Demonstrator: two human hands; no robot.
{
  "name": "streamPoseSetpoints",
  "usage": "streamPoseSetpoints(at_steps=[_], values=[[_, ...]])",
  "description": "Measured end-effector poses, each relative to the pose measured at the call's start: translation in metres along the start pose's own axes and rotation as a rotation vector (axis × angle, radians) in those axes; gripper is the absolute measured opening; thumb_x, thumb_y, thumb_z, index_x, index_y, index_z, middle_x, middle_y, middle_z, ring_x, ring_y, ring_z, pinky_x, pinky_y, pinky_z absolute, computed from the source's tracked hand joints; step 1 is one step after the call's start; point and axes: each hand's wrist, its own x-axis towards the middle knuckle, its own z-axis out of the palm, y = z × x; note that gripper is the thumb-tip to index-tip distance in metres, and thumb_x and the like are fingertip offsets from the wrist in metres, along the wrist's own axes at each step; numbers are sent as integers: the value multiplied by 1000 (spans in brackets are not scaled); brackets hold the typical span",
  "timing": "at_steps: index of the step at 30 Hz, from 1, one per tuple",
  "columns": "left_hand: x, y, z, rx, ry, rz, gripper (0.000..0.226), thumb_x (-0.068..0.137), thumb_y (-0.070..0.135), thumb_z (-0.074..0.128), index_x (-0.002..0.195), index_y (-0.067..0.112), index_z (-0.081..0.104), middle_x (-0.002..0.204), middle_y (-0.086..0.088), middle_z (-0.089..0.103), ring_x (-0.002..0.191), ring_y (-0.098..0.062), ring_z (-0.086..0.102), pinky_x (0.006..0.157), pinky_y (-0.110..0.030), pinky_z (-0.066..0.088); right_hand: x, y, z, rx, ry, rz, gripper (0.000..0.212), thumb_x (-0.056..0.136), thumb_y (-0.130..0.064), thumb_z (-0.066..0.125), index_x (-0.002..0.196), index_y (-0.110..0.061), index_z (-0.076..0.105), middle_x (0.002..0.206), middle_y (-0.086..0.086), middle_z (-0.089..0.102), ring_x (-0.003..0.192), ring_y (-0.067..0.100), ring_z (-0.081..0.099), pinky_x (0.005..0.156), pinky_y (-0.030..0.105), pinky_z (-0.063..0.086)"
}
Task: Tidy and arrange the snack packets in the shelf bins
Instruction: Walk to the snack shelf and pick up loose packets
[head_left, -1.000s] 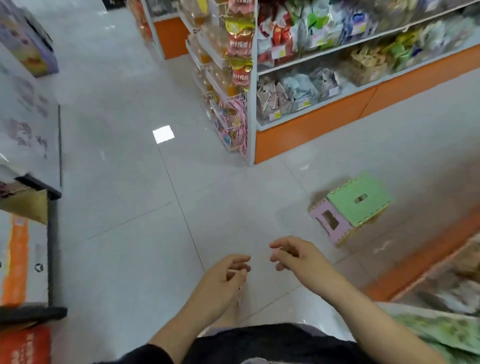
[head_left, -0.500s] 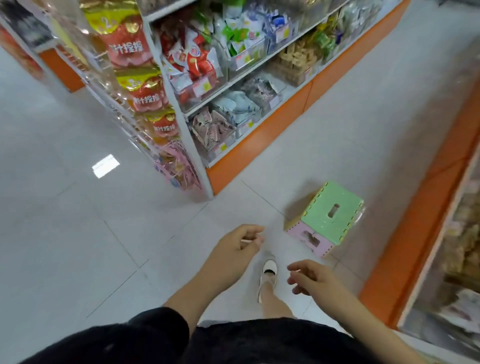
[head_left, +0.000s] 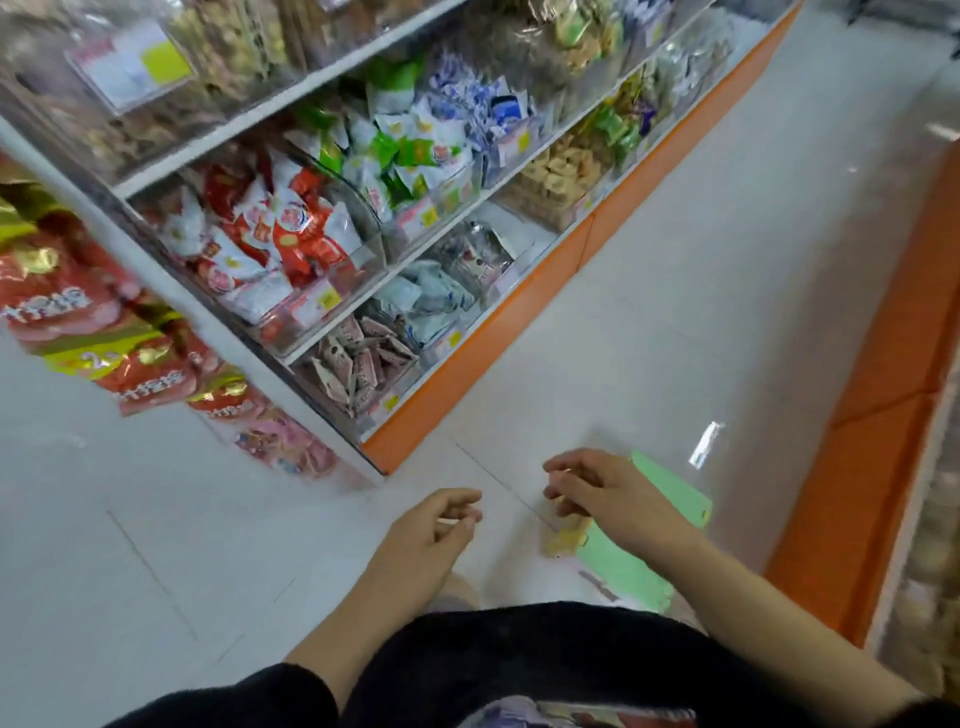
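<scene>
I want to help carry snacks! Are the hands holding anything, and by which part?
Nothing is held. The left hand and the right hand are both loosely curled and empty.

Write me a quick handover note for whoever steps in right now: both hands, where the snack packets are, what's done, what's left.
Left hand: loosely curled, holding nothing, over the floor.
Right hand: loosely curled, holding nothing, above the green stool.
Packets: all in the shelf bins ahead. The red-and-white packets and green-and-white packets are on the middle shelf. The pinkish-brown packets and pale blue packets are on the bottom shelf.
Done: nothing visible; no packet in hand.
Left: reach the bins and straighten the jumbled packets.
</scene>
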Motion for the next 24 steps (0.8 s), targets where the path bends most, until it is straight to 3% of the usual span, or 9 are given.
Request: streamPoseSetpoints(at_steps=[6, 10, 14, 19, 24], values=[[96, 30, -42, -35, 24, -41, 24, 96, 17, 51, 99, 41, 54, 106, 19, 62, 101, -1, 59, 75, -4, 43, 93, -51, -32, 14, -8, -17, 11, 93, -15, 57, 94, -23, 64, 81, -3, 69, 70, 12, 66, 88, 39, 50], [172, 75, -63, -5, -18, 3, 20, 97, 19, 51, 106, 37, 52, 113, 8, 61, 104, -4, 58, 85, -12, 46, 143, -76, -56, 13, 21, 7, 10, 94, -15, 55, 97, -20, 64, 85, 0, 70, 73, 13, 66, 87, 37, 50], [241, 134, -70, 27, -50, 85, 22, 96, 20, 51, 99, 43, 52, 112, 9, 62, 101, -10, 60, 91, -24, 46, 183, -99, -86, -9, 22, 19, 11, 95, -14, 53, 100, -16, 63, 89, 7, 70, 70, 12, 64, 71, 18, 49], [311, 193, -67, 14, -14, 139, 20, 96, 22, 51, 107, 38, 53, 104, 20, 58, 100, -9, 59, 74, -5, 41, 236, -114, -135, 21, -2, 68, 13, 94, -9, 53, 103, -9, 63, 92, 11, 70, 69, 14, 62, 63, 11, 49], [367, 226, -60, -72, 120, 80, 18, 98, 23, 47, 112, 34, 52, 103, 21, 55, 92, 8, 52, 70, 1, 38, 312, -135, -186, -137, -197, 39, 9, 93, -13, 55, 96, -18, 63, 83, 3, 69, 64, 8, 63, 71, 25, 50]])
